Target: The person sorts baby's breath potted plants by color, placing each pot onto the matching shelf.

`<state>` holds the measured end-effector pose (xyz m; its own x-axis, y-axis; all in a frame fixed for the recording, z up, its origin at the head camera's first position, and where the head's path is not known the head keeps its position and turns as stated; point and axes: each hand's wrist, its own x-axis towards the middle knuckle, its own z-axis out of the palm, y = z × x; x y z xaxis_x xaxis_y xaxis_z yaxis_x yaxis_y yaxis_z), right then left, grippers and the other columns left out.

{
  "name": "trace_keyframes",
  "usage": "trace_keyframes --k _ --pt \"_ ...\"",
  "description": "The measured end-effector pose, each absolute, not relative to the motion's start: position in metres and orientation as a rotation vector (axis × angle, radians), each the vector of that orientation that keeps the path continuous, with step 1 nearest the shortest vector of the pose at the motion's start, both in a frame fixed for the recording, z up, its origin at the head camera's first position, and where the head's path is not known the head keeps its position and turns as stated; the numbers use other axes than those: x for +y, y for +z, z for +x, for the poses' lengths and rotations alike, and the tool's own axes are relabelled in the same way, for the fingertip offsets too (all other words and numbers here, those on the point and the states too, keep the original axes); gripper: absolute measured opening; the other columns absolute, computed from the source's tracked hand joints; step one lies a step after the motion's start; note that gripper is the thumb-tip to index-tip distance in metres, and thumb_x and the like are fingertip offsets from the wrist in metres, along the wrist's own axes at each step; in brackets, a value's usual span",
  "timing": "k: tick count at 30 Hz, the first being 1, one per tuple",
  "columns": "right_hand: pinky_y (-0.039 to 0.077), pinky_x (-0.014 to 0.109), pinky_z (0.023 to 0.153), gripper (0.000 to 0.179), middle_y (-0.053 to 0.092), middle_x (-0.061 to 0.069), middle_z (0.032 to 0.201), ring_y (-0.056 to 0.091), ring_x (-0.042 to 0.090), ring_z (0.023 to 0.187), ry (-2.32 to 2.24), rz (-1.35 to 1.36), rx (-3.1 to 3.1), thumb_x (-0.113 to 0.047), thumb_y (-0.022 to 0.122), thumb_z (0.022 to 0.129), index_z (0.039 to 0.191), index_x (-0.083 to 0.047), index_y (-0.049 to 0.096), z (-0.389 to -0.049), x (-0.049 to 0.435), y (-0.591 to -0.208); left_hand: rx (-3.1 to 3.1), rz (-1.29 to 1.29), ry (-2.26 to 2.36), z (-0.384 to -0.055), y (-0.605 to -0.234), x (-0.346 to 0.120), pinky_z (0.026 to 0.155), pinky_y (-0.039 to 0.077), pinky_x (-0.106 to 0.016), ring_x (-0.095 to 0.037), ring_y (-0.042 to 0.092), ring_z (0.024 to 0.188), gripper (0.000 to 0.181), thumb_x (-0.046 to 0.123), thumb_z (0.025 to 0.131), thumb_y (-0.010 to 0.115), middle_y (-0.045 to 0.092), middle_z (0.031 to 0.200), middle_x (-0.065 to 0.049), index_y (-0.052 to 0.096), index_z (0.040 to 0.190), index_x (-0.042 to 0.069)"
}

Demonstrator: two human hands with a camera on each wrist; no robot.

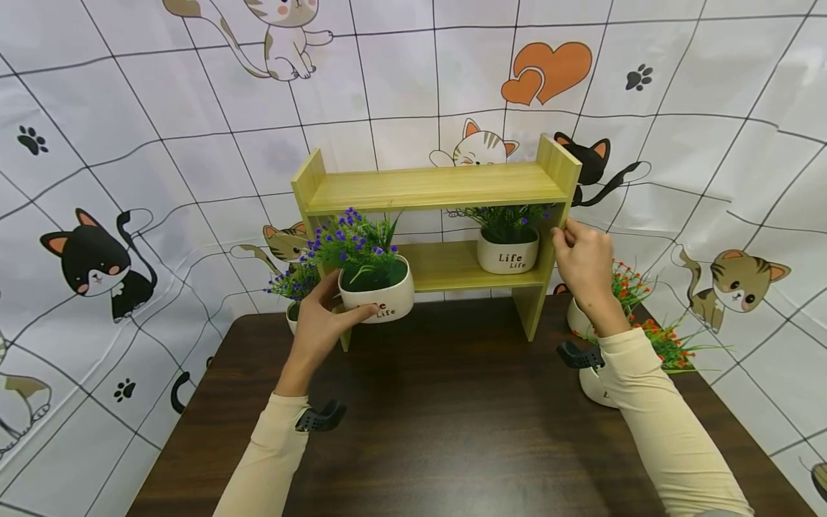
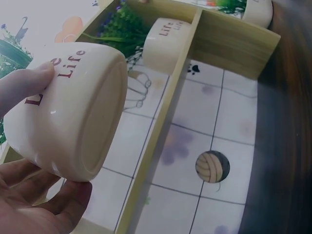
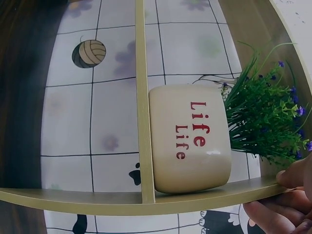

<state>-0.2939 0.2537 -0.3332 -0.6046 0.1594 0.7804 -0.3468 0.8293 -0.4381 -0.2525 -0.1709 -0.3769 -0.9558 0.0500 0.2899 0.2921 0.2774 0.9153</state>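
My left hand grips a white oval pot of purple-flowered greenery, its thumb across the "Life" lettering. This pot is in the air before the left part of a light wooden shelf. Seen in the left wrist view, the pot's underside is bare and the fingers curl below it. My right hand pinches the front edge of the shelf's right side panel between thumb and fingers, also visible in the right wrist view. A similar pot with purple flowers stands on the middle board, by the right panel.
Behind my left hand, another purple-flowered plant stands left of the shelf. Two white pots of red flowers, one farther back and one nearer, stand under my right forearm. The dark table meets a cat-patterned backdrop.
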Motion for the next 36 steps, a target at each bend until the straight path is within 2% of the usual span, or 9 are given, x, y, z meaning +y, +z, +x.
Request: trace_keyframes --k 3,6,11,17,20,29,36 --pt "0.020 0.018 0.045 0.017 0.050 0.008 0.048 0.025 -0.011 0.041 0.711 0.139 -2.104 -0.004 0.068 0.101 0.091 0.006 0.077 -0.294 0.253 -0.333 -2.317 -0.359 -1.765 -0.255 -0.377 -0.166 0.090 0.060 -0.024 -0.032 0.070 0.125 0.089 0.023 0.082 0.095 0.065 0.145 -0.012 0.051 0.158 0.012" --pt "0.019 0.018 0.044 0.019 0.048 0.007 0.048 0.024 -0.010 0.040 0.710 0.136 -2.109 -0.004 0.068 0.101 0.087 0.006 0.076 -0.293 0.253 -0.333 -2.305 -0.386 -1.774 -0.258 -0.377 -0.160 0.090 0.060 -0.023 -0.033 0.071 0.123 0.090 0.022 0.081 0.095 0.066 0.145 -0.012 0.051 0.158 0.012" --pt "0.019 0.017 0.044 0.020 0.049 0.007 0.048 0.024 -0.011 0.040 0.717 0.133 -2.113 -0.005 0.067 0.102 0.086 0.005 0.075 -0.293 0.252 -0.334 -2.295 -0.410 -1.801 -0.261 -0.374 -0.150 0.092 0.062 -0.029 -0.033 0.071 0.122 0.088 0.019 0.081 0.094 0.065 0.146 -0.012 0.052 0.158 0.012" --pt "0.019 0.018 0.044 0.022 0.048 0.007 0.047 0.024 -0.011 0.040 0.711 0.122 -2.109 -0.005 0.068 0.102 0.082 0.004 0.073 -0.293 0.253 -0.335 -2.318 -0.441 -1.776 -0.267 -0.367 -0.135 0.101 0.060 -0.048 -0.034 0.069 0.126 0.089 0.022 0.082 0.094 0.065 0.147 -0.013 0.051 0.159 0.011" --pt "0.019 0.018 0.044 0.025 0.045 0.004 0.047 0.023 -0.010 0.040 0.707 0.114 -2.112 -0.005 0.067 0.102 0.078 0.002 0.070 -0.293 0.253 -0.334 -2.333 -0.448 -1.770 -0.270 -0.364 -0.126 0.104 0.058 -0.053 -0.035 0.068 0.128 0.090 0.024 0.082 0.094 0.065 0.147 -0.014 0.049 0.160 0.010" --pt "0.018 0.017 0.044 0.023 0.048 0.007 0.047 0.022 -0.012 0.040 0.708 0.123 -2.099 -0.006 0.068 0.101 0.080 0.003 0.072 -0.293 0.253 -0.337 -2.353 -0.487 -1.783 -0.279 -0.366 -0.097 0.104 0.059 -0.051 -0.035 0.067 0.129 0.093 0.023 0.082 0.094 0.065 0.146 -0.016 0.047 0.160 0.006" --pt "0.018 0.017 0.045 0.027 0.044 0.006 0.047 0.020 -0.011 0.041 0.691 0.121 -2.088 -0.006 0.068 0.102 0.075 0.001 0.069 -0.295 0.253 -0.336 -2.372 -0.500 -1.778 -0.289 -0.367 -0.080 0.103 0.059 -0.051 -0.035 0.067 0.127 0.090 0.027 0.081 0.094 0.065 0.146 -0.015 0.051 0.158 0.006"
